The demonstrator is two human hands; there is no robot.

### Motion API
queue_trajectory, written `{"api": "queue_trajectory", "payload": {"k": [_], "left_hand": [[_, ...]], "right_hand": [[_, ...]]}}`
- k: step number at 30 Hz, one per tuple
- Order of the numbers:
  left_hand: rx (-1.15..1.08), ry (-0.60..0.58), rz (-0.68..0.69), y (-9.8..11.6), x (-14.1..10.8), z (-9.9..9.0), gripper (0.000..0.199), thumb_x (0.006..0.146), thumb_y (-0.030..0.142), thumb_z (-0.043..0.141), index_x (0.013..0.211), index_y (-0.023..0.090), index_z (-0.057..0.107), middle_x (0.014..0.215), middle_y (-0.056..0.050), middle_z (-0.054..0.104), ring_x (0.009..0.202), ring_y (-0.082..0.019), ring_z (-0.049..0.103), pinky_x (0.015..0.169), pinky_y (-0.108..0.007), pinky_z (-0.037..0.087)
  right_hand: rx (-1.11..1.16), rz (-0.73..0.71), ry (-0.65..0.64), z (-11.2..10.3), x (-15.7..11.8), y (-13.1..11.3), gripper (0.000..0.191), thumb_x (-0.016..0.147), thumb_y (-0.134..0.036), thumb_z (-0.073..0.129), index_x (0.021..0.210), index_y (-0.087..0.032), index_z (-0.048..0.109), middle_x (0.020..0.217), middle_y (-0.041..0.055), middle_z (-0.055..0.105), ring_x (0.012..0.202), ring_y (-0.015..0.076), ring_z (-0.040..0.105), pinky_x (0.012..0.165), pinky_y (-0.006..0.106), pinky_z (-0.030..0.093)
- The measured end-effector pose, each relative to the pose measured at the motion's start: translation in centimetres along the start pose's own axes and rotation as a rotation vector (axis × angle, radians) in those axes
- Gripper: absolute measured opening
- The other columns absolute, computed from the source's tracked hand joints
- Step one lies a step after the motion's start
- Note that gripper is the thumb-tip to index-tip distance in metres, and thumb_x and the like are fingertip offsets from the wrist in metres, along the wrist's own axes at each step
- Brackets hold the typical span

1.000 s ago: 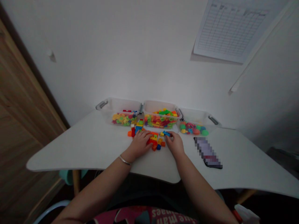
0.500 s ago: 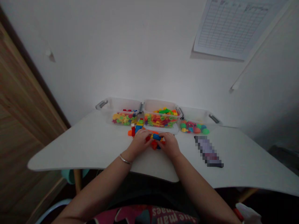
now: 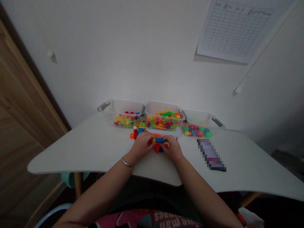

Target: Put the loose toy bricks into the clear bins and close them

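Note:
Between my two hands, low over the white table, is a small toy-brick assembly (image 3: 159,140) with blue and yellow studded bricks. My left hand (image 3: 143,143) closes its fingers on the assembly's left end. The right end sits in the closed fingers of my right hand (image 3: 174,147). Red and orange bricks (image 3: 157,147) show just below it; whether they are joined to it I cannot tell. Behind my left hand stand more joined bricks (image 3: 141,128) in blue, yellow, green and red, with an orange piece (image 3: 132,135) at their left.
Three clear plastic boxes line the wall: a left box (image 3: 125,106), a middle box (image 3: 163,107) and a right box (image 3: 199,115), all holding colourful pieces. A lid (image 3: 177,132) lies before the middle box. A blurred-out phone (image 3: 211,154) rests on the table (image 3: 78,152) to the right.
The blue brick shows slightly more level between my fingers. Both hands keep nearly the same place and grip.

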State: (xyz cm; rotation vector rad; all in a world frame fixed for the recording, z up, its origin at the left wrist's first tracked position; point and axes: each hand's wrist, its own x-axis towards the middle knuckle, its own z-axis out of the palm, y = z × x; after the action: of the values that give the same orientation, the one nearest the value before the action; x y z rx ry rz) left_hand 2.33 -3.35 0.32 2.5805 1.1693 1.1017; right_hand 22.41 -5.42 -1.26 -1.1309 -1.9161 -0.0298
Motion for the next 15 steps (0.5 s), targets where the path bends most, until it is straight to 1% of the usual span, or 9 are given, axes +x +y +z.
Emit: {"api": "queue_trajectory", "payload": {"k": [2, 5, 8, 10, 11, 13, 15], "left_hand": [[0.015, 0.005, -0.021, -0.1, -0.1, 0.0, 0.016, 0.084, 0.025, 0.063, 0.098, 0.017, 0.066, 0.099, -0.009, 0.07, 0.098, -0.025, 0.062, 0.092, -0.043, 0.048], [0.042, 0.004, -0.039, -0.2, -0.1, 0.0, 0.017, 0.084, 0.026, 0.063, 0.099, 0.018, 0.067, 0.099, -0.009, 0.07, 0.098, -0.025, 0.062, 0.092, -0.043, 0.048], [0.052, -0.003, -0.039, -0.1, -0.1, -0.1, 0.017, 0.083, 0.024, 0.063, 0.099, 0.019, 0.066, 0.1, -0.008, 0.07, 0.099, -0.025, 0.062, 0.092, -0.043, 0.048], [0.049, -0.008, -0.034, 0.0, -0.1, -0.3, 0.017, 0.083, 0.023, 0.063, 0.099, 0.018, 0.066, 0.101, -0.009, 0.07, 0.099, -0.025, 0.062, 0.092, -0.043, 0.048], [0.045, -0.012, -0.034, 0.1, -0.1, -0.3, 0.017, 0.083, 0.022, 0.063, 0.099, 0.018, 0.066, 0.101, -0.009, 0.07, 0.099, -0.025, 0.062, 0.092, -0.043, 0.049], [0.031, -0.019, -0.036, 0.2, -0.1, -0.4, 0.017, 0.084, 0.022, 0.062, 0.1, 0.017, 0.066, 0.101, -0.009, 0.07, 0.099, -0.025, 0.062, 0.092, -0.043, 0.049], [0.022, -0.028, -0.036, 0.2, -0.1, -0.5, 0.018, 0.084, 0.021, 0.063, 0.1, 0.016, 0.066, 0.101, -0.009, 0.07, 0.099, -0.026, 0.062, 0.092, -0.044, 0.049]], "right_hand": [[0.026, 0.009, 0.057, -0.1, 0.1, 0.0, 0.008, 0.08, -0.026, 0.062, 0.086, -0.023, 0.058, 0.089, 0.0064, 0.067, 0.081, 0.0214, 0.06, 0.075, 0.036, 0.05], [0.049, 0.103, 0.217, -0.8, 1.0, 0.0, 0.012, 0.082, -0.033, 0.06, 0.088, -0.023, 0.056, 0.09, 0.0065, 0.066, 0.078, 0.0204, 0.058, 0.074, 0.036, 0.05], [0.037, 0.188, 0.4, -2.0, 2.9, 0.2, 0.019, 0.082, -0.037, 0.059, 0.091, -0.022, 0.055, 0.089, 0.0067, 0.064, 0.081, 0.0213, 0.058, 0.076, 0.037, 0.049], [0.016, 0.225, 0.471, -3.0, 4.6, 0.5, 0.022, 0.081, -0.039, 0.059, 0.092, -0.021, 0.055, 0.091, 0.0075, 0.064, 0.085, 0.0223, 0.058, 0.078, 0.037, 0.048], [-0.002, 0.239, 0.495, -3.3, 5.4, 0.6, 0.022, 0.081, -0.038, 0.059, 0.093, -0.02, 0.055, 0.092, 0.0081, 0.063, 0.087, 0.0229, 0.057, 0.08, 0.038, 0.048], [-0.029, 0.242, 0.488, -3.8, 7.1, 0.9, 0.024, 0.081, -0.038, 0.059, 0.095, -0.018, 0.056, 0.094, 0.0096, 0.064, 0.09, 0.024, 0.058, 0.085, 0.04, 0.047], [-0.053, 0.237, 0.439, -3.9, 8.5, 1.0, 0.025, 0.082, -0.036, 0.059, 0.098, -0.017, 0.058, 0.098, 0.0109, 0.064, 0.094, 0.0249, 0.058, 0.089, 0.041, 0.046]]}}
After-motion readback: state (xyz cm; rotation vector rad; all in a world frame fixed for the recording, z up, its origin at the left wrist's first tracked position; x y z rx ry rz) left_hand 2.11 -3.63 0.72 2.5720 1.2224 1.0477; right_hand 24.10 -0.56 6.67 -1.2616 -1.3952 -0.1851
